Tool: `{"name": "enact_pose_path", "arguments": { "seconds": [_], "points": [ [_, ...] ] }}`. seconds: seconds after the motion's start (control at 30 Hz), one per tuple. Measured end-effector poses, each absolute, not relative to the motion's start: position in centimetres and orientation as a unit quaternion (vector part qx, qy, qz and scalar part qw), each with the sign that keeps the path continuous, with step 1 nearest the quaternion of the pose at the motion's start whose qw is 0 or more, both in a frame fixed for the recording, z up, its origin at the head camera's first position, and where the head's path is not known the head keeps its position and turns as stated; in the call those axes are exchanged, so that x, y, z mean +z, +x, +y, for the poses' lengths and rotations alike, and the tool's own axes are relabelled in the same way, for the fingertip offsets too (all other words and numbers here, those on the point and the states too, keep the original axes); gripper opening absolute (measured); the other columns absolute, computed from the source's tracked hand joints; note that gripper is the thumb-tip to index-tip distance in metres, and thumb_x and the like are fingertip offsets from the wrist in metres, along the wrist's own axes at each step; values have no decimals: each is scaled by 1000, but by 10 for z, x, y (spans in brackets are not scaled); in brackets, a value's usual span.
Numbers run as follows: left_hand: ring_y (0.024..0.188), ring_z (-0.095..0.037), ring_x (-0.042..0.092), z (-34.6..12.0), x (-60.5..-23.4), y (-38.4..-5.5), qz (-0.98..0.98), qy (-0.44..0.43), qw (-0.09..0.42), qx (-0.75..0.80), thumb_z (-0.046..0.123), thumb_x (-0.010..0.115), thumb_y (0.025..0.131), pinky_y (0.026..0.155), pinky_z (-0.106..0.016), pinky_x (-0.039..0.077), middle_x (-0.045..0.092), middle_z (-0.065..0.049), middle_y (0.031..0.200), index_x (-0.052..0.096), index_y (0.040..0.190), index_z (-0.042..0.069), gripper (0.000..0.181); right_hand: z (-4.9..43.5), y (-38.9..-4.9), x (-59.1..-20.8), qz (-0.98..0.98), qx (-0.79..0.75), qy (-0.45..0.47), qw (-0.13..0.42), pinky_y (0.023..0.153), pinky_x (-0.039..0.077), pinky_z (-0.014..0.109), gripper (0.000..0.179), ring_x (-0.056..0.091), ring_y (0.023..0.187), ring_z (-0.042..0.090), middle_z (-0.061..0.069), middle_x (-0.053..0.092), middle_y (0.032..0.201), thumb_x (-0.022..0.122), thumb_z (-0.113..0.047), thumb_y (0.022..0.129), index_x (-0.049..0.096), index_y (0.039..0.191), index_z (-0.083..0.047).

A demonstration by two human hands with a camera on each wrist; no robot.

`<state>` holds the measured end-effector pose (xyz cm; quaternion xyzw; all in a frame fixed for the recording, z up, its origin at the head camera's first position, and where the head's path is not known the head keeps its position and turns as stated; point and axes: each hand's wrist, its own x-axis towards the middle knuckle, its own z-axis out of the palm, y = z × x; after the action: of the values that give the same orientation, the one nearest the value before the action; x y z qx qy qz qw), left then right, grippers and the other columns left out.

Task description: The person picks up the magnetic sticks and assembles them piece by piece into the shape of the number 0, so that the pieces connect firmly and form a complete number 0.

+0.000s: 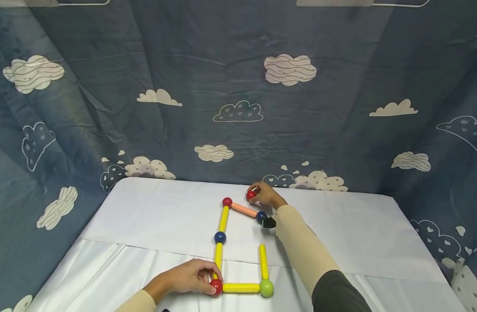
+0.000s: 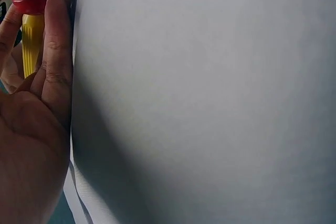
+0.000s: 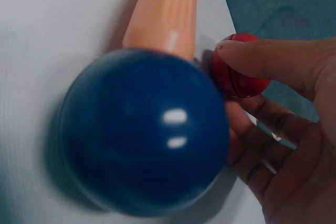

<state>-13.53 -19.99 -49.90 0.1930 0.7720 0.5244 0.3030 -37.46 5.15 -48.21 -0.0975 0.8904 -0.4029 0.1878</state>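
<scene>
A frame of sticks and balls lies on the white table. My left hand [image 1: 189, 276] pinches its near-left red ball [image 1: 216, 287], where two yellow sticks meet; one of them [image 2: 32, 45] shows behind the fingers in the left wrist view. Near the table's back, my right hand [image 1: 266, 195] grips a loose red ball [image 3: 241, 69] between thumb and fingers. Close by the right wrist is a blue ball [image 3: 144, 135] on the end of an orange stick [image 1: 244, 209]. That stick runs from the far red ball [image 1: 227, 202].
Up the left side, a second blue ball [image 1: 220, 237] joins two yellow sticks. At the near right, a green ball [image 1: 266, 287] joins the bottom yellow stick [image 1: 241, 288] to an upright-running yellow stick [image 1: 263, 261]. A dark cloud-printed curtain [image 1: 238, 143] hangs behind the white table [image 1: 152, 212].
</scene>
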Motion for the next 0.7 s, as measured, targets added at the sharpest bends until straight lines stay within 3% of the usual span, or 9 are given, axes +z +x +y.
{"name": "enact_pose_path", "arguments": {
  "seconds": [0.4,0.7],
  "points": [
    [61,-4,49,-198,-498,-135,762,203,302,535,12,76,82,55,-16,39,62,4,81,67,102,14,21,73,-357,-467,872,-460,-93,142,74,53,31,42,59,94,26,17,56,111,76,-3,79,60,118,-4],
    [62,-5,51,-196,-497,-133,755,207,309,540,14,76,83,56,-16,41,63,2,83,67,104,12,22,96,-309,-459,825,-547,-68,125,73,54,30,44,62,88,24,18,56,122,72,3,80,60,122,-3]
  ]
}}
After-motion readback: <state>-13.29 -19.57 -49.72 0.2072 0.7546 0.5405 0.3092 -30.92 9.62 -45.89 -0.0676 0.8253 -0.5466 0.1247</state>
